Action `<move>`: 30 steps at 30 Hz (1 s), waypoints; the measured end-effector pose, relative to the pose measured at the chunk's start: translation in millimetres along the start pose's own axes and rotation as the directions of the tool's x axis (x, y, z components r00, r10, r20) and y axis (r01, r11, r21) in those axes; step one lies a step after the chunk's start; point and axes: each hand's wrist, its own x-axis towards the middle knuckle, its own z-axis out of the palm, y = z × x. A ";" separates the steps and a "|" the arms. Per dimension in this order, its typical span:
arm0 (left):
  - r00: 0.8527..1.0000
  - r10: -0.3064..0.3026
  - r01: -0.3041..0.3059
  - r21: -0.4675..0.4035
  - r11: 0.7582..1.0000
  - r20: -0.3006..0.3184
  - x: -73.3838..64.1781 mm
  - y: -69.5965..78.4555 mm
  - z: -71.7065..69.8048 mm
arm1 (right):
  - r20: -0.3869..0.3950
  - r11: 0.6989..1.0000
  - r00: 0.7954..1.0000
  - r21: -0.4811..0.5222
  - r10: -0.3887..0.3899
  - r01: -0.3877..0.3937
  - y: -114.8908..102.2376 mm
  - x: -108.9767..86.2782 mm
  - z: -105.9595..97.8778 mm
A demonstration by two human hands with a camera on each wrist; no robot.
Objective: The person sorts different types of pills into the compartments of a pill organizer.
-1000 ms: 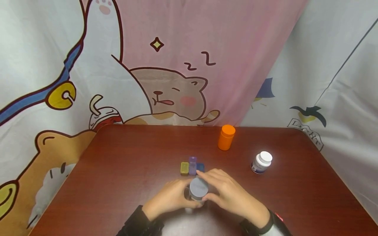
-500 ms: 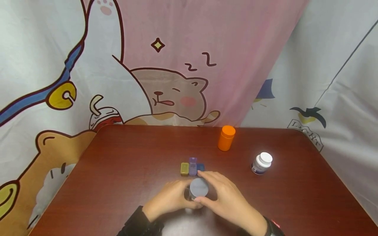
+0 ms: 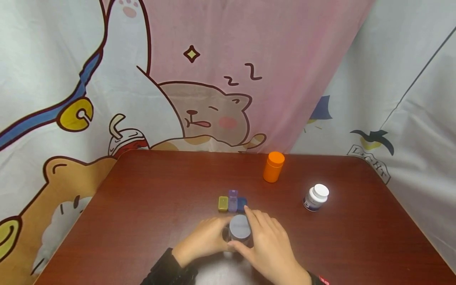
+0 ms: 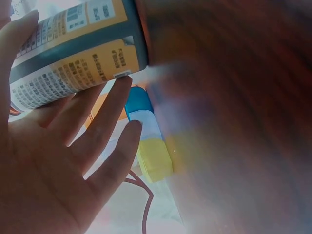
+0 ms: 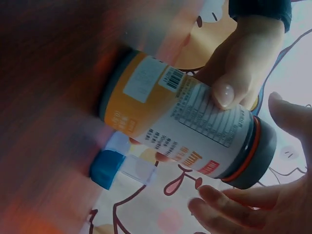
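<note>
A supplement bottle (image 5: 170, 117) with an orange and white label and a dark grey cap (image 3: 240, 226) stands upright on the table. My left hand (image 3: 206, 239) holds its body between thumb and fingers; the thumb presses the label in the right wrist view. Around the cap, the thumb and fingers of my right hand (image 3: 267, 245) are spread; the right wrist view shows a gap between them and the cap. Just beyond the bottle lies a small pill box with a yellow compartment (image 3: 223, 204), a purple one (image 3: 233, 204) with its lid raised, and a blue one (image 3: 242, 204).
An orange bottle (image 3: 273, 168) stands near the table's back edge. To its right is a white bottle (image 3: 316, 198) with a dark label band. Behind the brown table (image 3: 149, 190) hangs a cartoon-printed curtain (image 3: 213, 39).
My right hand has turned around the cap, its thumb moving left across the front and its wrist swinging left. The left hand and the bottle stay in place.
</note>
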 end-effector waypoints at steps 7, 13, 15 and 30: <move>1.000 -0.003 0.004 -0.026 1.000 0.017 -0.4 0.3 -0.4 | -0.019 0.997 0.999 0.073 0.039 -0.037 5.4 3.7 11.1; 1.000 0.002 -0.001 -0.050 0.999 0.021 -0.4 0.0 0.0 | 0.013 0.987 0.998 0.149 0.054 -0.055 3.4 3.3 12.4; 1.000 0.005 -0.004 -0.051 0.999 0.022 -0.1 0.0 0.1 | -0.003 0.988 0.999 0.152 0.039 -0.038 3.4 2.9 11.7; 0.999 0.036 -0.036 -0.024 0.999 0.005 1.1 -0.9 1.0 | 0.121 0.904 0.991 0.428 -0.053 -0.004 12.8 7.4 -3.8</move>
